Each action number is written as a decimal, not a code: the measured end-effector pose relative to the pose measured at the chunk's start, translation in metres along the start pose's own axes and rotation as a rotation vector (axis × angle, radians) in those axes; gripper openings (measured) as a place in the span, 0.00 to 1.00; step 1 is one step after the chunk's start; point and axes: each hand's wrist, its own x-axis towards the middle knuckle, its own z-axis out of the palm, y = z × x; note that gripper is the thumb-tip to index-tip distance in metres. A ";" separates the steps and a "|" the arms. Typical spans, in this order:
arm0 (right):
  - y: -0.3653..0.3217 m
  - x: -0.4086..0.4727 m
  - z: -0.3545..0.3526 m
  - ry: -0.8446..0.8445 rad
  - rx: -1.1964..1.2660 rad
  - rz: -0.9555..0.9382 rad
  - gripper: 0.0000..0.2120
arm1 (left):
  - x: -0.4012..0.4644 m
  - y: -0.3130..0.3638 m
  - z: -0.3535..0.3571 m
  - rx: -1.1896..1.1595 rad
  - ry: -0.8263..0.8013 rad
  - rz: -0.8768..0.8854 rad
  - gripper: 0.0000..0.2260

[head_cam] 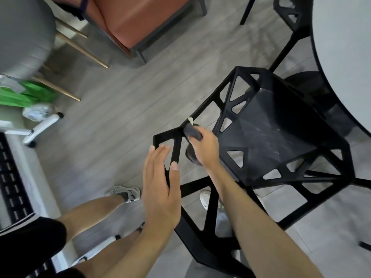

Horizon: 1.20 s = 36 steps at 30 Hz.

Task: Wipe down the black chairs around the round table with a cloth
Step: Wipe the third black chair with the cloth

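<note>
A black chair (pixel 267 133) with triangular cut-outs stands below me, pushed partly under the round pale table (pixel 345 57) at the right. My right hand (pixel 204 147) grips a dark grey cloth (pixel 192 132) and presses it on the top rail of the chair's backrest. My left hand (pixel 160 187) hovers with straight fingers over the backrest's left corner, thumb beside a strut; whether it touches is unclear. A second black chair (pixel 289 19) stands at the far side of the table.
An orange armchair (pixel 130 21) is at the top centre and a grey seat with brass legs (pixel 26 37) at the top left. A green bag (pixel 26 95) and a white stand (pixel 40 129) lie at the left. My legs and shoes are on the grey floor.
</note>
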 end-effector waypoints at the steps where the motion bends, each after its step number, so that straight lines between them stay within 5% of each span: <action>1: -0.007 0.002 0.005 0.015 0.002 -0.019 0.04 | 0.000 -0.002 0.000 -0.007 0.000 0.007 0.22; 11: -0.034 -0.131 -0.033 -0.198 0.152 -0.240 0.20 | -0.001 -0.007 0.000 -0.127 0.035 0.064 0.21; 21: -0.035 0.002 0.008 -0.011 -0.028 -0.105 0.08 | 0.000 -0.005 0.002 -0.159 0.030 0.049 0.22; 30: -0.092 -0.079 -0.009 -0.131 0.190 -0.296 0.08 | -0.001 -0.007 0.001 -0.248 0.117 0.088 0.22; 36: -0.062 -0.024 0.001 -0.050 0.088 -0.048 0.08 | -0.001 -0.002 0.001 -0.288 0.160 0.112 0.23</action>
